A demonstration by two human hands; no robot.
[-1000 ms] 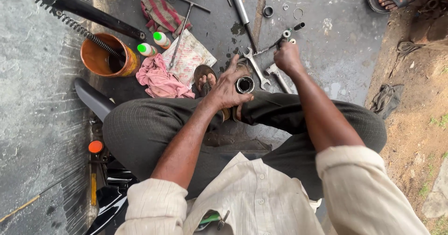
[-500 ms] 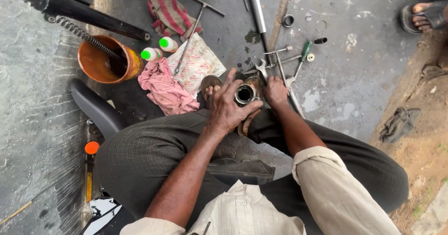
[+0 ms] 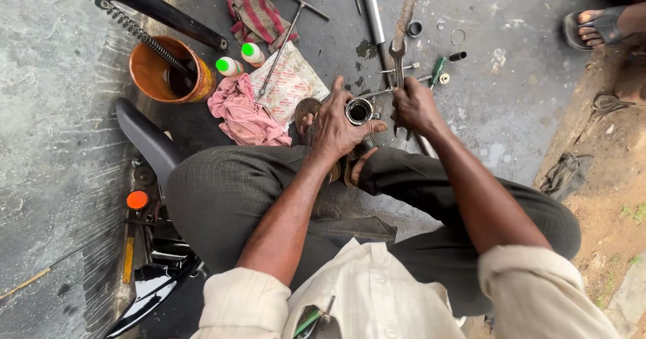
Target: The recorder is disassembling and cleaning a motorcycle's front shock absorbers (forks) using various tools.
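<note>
**Tube end steadied by the left hand, spanner gripped in the right**

The left hand is clasped around the short dark metal tube with a bright round rim, which stands upright with its open mouth facing the camera. The tube sits at the thumb side of that hand, between thumb and curled fingers, just above the person's sandalled foot. The right hand is clenched around the shank of a grey steel open-ended spanner, whose forked head pokes out above the knuckles, just right of the tube and apart from it. Both hands work over the wet grey concrete floor.

To the left lie a crumpled pink rag, a printed plastic pouch with a long T-handle wrench across it, two small white bottles with green caps and an orange plastic tub holding a coil spring.
</note>
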